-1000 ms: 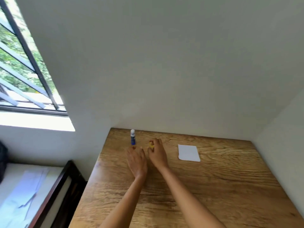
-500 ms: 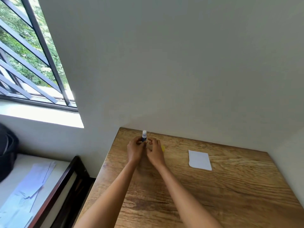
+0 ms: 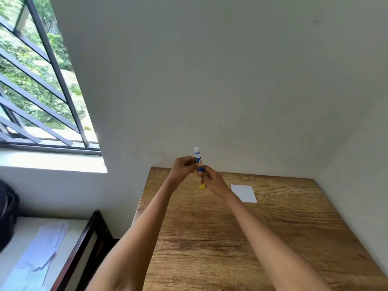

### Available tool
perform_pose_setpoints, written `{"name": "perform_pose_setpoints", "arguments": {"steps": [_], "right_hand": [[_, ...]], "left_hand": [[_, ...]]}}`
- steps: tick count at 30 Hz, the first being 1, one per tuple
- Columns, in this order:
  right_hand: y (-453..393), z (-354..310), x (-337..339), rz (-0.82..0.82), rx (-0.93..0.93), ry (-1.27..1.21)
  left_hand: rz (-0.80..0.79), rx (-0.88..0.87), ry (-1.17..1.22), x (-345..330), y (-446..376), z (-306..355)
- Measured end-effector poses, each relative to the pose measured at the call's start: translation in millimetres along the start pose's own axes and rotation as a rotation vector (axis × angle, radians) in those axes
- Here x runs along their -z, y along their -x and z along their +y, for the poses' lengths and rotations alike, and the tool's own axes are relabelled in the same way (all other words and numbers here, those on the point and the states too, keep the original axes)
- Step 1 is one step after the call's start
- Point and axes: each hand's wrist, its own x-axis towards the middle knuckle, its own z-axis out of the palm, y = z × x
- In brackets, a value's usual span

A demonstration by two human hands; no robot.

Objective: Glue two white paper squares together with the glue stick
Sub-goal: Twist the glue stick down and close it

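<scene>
A blue glue stick [image 3: 198, 159] with its white glue tip showing stands upright in the air above the table's far edge. My left hand [image 3: 182, 169] grips its body from the left. My right hand [image 3: 212, 181] pinches its lower end from the right. The yellow cap [image 3: 201, 186] lies on the table just below my right hand. White paper [image 3: 244, 193] lies flat on the wooden table [image 3: 241, 238] to the right of my hands; I cannot tell whether it is one sheet or two stacked.
White walls close the table in at the back and right. A barred window [image 3: 42, 80] is at the upper left. Left of the table, lower down, stands a dark-framed surface with loose papers [image 3: 39, 255] and a black bag [image 3: 7, 215].
The glue stick stood on the table with my hands beside it; both hands have taken hold of it and lifted it. The yellow cap stays on the table.
</scene>
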Motion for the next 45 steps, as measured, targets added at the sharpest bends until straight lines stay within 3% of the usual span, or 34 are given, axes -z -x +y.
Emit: {"name": "perform_pose_setpoints", "arguments": {"steps": [12,24,26,29,31,33,36,38,41,43,45], "right_hand": [[39.7,-24.9,4.9,0.100,0.077,-0.037],[39.8,-39.5,17.3,0.066,0.080,-0.028],[37.8,-39.5,16.2,0.153,0.101,0.068],[37.5,-39.6,7.8,0.471,0.133,0.357],[38.3,-38.6,0.7,0.589,0.146,0.376],[35.6,-35.7,-0.3,0.542,0.144,0.261],[31.6,-33.1,12.0,0.254,0.148,0.057],[27.4,-31.2,18.3,0.170,0.148,0.086],[22.4,-28.9,14.2,0.365,0.132,0.252],[22.9,-30.2,7.8,0.493,0.116,0.229],[21.6,-30.2,6.4,0.439,0.101,0.078]], "left_hand": [[-0.097,-0.092,0.128,-3.8,30.0,28.5],[-0.052,-0.112,0.116,-4.5,29.1,47.3],[-0.040,-0.120,0.118,-6.3,28.1,48.0],[-0.008,-0.146,0.143,-13.3,25.9,47.9],[0.010,-0.163,0.155,-17.3,24.0,46.4],[0.012,-0.171,0.147,-18.8,22.7,44.5],[0.025,-0.172,0.135,-17.3,18.3,40.5],[0.044,-0.174,0.118,-16.9,15.7,38.2],[0.067,-0.177,0.107,-18.7,12.3,36.5],[0.057,-0.185,0.104,-19.4,10.7,37.1],[0.038,-0.182,0.076,-17.4,9.5,36.8]]}}
